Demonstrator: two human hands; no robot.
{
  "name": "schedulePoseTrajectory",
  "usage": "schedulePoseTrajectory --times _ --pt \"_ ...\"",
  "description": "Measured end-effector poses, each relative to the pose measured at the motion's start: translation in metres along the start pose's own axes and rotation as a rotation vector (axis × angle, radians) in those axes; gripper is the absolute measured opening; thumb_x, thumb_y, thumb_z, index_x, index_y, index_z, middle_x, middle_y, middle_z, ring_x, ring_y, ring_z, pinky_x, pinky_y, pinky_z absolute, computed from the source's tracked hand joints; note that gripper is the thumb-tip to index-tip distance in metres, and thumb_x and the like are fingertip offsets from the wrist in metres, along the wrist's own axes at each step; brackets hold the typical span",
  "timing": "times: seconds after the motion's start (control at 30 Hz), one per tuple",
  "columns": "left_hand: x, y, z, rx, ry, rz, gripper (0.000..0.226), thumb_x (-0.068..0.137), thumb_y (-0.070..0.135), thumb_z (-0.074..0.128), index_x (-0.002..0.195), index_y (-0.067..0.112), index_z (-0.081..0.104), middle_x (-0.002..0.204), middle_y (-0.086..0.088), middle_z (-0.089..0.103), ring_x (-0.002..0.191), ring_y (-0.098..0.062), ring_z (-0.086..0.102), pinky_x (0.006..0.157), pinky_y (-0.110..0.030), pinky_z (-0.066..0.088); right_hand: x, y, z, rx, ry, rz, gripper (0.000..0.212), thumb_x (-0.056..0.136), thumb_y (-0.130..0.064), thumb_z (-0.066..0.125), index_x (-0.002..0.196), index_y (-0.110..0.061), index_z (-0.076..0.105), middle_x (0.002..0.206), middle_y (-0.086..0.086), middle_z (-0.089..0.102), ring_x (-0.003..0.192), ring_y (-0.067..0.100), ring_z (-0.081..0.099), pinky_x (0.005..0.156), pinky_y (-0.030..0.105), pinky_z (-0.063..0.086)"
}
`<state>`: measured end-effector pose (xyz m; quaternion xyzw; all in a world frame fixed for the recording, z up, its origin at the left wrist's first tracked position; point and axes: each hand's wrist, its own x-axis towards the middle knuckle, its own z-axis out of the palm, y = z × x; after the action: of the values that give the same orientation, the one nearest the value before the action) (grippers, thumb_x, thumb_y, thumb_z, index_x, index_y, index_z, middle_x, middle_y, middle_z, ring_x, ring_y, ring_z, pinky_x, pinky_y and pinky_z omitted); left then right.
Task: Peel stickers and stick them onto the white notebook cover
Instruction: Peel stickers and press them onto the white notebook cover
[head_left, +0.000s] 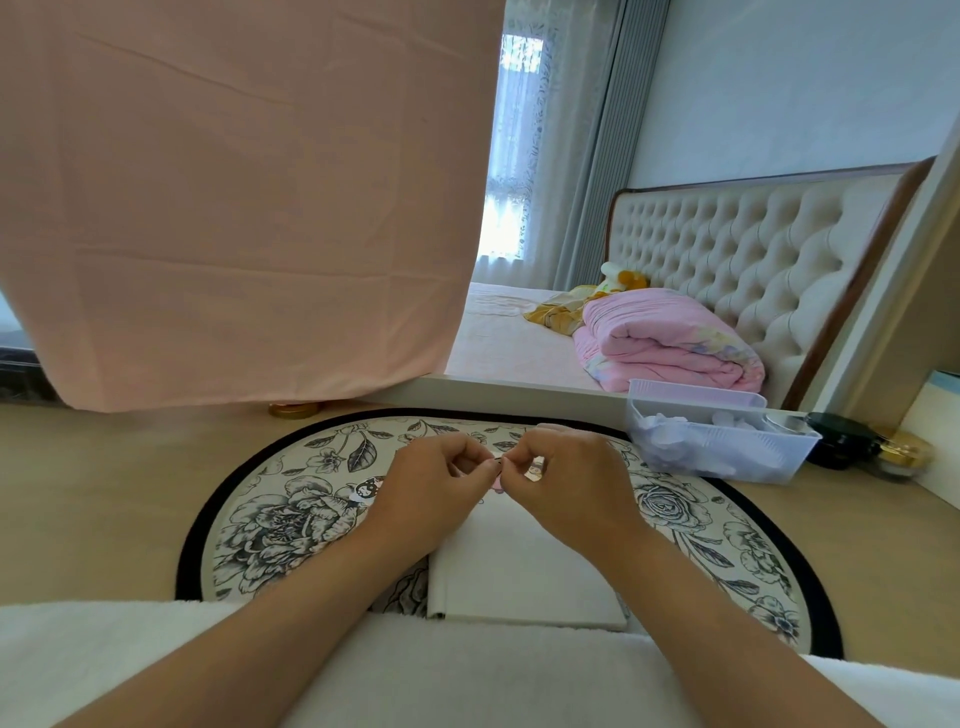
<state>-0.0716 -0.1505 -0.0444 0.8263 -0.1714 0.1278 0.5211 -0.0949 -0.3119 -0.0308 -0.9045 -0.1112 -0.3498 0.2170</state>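
Head view looks down on two hands meeting above the far end of the white notebook (524, 571). The left hand (431, 493) and the right hand (571, 488) both have their fingers curled in. Their thumbs and forefingers come together tip to tip on a small pink sticker (497, 480), which they pinch between them. It is too small and too covered to tell how much of it is peeled.

The notebook lies flat under the hands and wrists, on a round floral mat (270, 525) with a black border, which rests on the pale wooden desk (104, 493). The notebook's near edge meets a white fluffy fabric (156, 649) that the forearms cross.

Just beside the outer edge of the left hand, a second sticker (363, 491) with a cartoon figure lies on the mat. A printed scrap (535, 472) shows behind the right hand's fingers, mostly hidden.

To the right of the right hand and a little farther away stands a clear plastic basket (727, 447) holding pale things. Beyond it to the right are a black jar (841, 439) and a gold-lidded jar (904, 452), close together. Far to the left of the left hand, a gold lid (293, 409) sits at the hem of a hanging pink cloth (234, 208). Well beyond the hands are a bed with a tufted headboard (753, 249) and a folded pink quilt (665, 338).
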Motion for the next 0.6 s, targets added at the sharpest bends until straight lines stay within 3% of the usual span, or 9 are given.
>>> schedulePoseTrajectory --times 0.23,0.37,0.47,0.53,0.6 --pt "-0.0005 -0.0033 -0.0005 0.022 0.019 0.006 0.015 0.085 0.021 0.07 0.071 0.028 0.071 0.062 0.016 0.066 0.054 0.002 0.053 0.054 -0.01 0.04 -0.0016 0.0002 0.0002 -0.002 0.042 -0.079 0.006 0.074 -0.035 0.073 0.07 -0.031 0.071 0.066 -0.022 0.066 0.06 -0.002 0.053 0.055 0.014 0.041" --pt "-0.002 -0.0024 0.0018 0.028 0.036 0.037 0.015 0.084 0.021 0.072 0.071 0.029 0.07 0.062 0.021 0.065 0.057 0.002 0.054 0.056 -0.01 0.04 -0.0008 0.0006 0.0028 -0.042 0.101 -0.127 0.009 0.075 -0.034 0.069 0.067 -0.029 0.071 0.064 -0.018 0.067 0.057 0.002 0.059 0.052 0.023 0.05" --pt "-0.0037 -0.0021 0.0031 0.03 0.052 0.044 0.014 0.085 0.022 0.071 0.072 0.029 0.069 0.065 0.021 0.065 0.06 0.001 0.055 0.058 -0.013 0.042 -0.0012 0.0013 0.0049 -0.083 0.152 -0.189 0.011 0.075 -0.028 0.072 0.065 -0.026 0.069 0.063 -0.015 0.066 0.053 0.006 0.059 0.048 0.024 0.048" --pt "-0.0042 -0.0031 0.0024 0.021 0.063 0.029 0.014 0.085 0.021 0.07 0.072 0.028 0.069 0.062 0.02 0.064 0.059 0.0 0.054 0.057 -0.014 0.043 -0.0017 0.0004 0.0038 -0.046 0.108 -0.153 0.011 0.076 -0.028 0.072 0.066 -0.028 0.07 0.064 -0.017 0.066 0.053 0.001 0.056 0.051 0.019 0.044" --pt "-0.003 -0.0046 0.0002 -0.004 0.073 0.007 0.013 0.085 0.021 0.069 0.074 0.026 0.069 0.056 0.02 0.06 0.055 0.0 0.051 0.053 -0.013 0.04 0.0004 -0.0035 -0.0004 0.183 -0.027 0.016 0.014 0.08 -0.026 0.074 0.067 -0.031 0.073 0.065 -0.019 0.068 0.052 -0.001 0.053 0.054 0.013 0.04"
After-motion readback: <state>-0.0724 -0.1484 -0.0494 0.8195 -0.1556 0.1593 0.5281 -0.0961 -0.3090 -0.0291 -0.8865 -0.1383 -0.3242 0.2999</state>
